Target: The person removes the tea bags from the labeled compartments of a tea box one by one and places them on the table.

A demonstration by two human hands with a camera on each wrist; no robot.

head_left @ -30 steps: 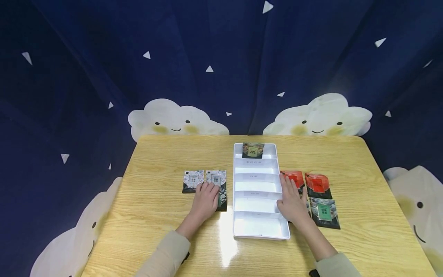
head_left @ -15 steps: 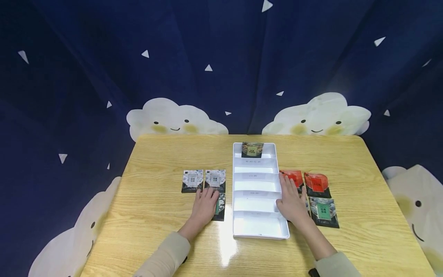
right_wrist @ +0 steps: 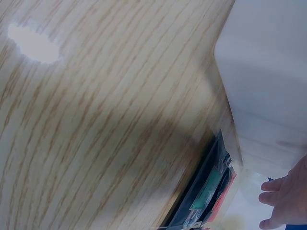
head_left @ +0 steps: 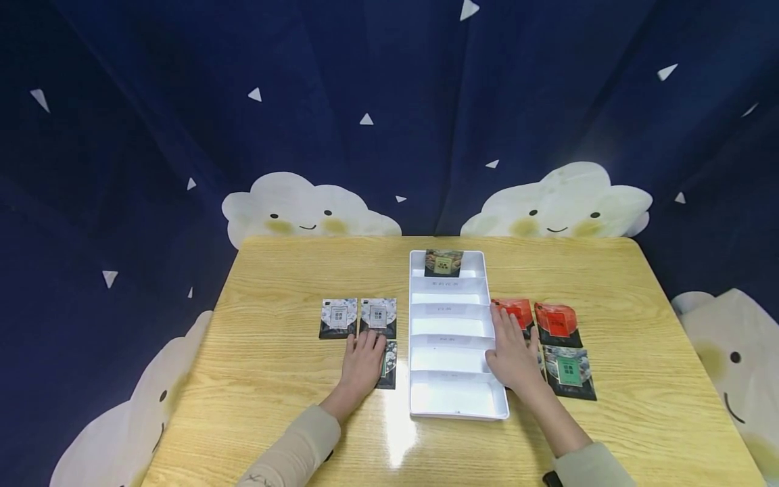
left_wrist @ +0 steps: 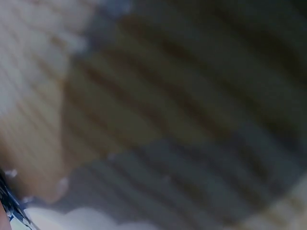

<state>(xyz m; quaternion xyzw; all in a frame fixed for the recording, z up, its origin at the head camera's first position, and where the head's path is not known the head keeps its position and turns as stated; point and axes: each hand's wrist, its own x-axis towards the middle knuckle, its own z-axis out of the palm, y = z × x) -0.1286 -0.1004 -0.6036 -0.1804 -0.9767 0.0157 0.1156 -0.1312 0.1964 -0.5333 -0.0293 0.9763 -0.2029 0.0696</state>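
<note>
My left hand (head_left: pixel 363 365) rests with relaxed fingers over a sachet with a green label (head_left: pixel 389 368), covering most of it. Just beyond the fingertips lie two sachets with pale labels, a left one (head_left: pixel 338 318) and a right one (head_left: pixel 378 316). On the other side, my right hand (head_left: pixel 516 355) lies with extended fingers along the right side of a white divided tray (head_left: pixel 458 416). It partly covers a red sachet (head_left: pixel 520 311) and a second sachet below that. The right wrist view shows these fingers (right_wrist: pixel 276 196) beside the tray wall. The left wrist view is dark and blurred.
A brown-gold sachet (head_left: pixel 443 264) stands in the tray's farthest compartment. The compartment dividers carry labels. Right of my right hand lie another red sachet (head_left: pixel 557 326) and a green-labelled sachet (head_left: pixel 569 372). A dark blue curtain (head_left: pixel 389 81) hangs behind the wooden table (head_left: pixel 286 270).
My left hand and the green-labelled sachet under it have moved toward me, uncovering the right pale-labelled sachet. The right hand has stayed in place.
</note>
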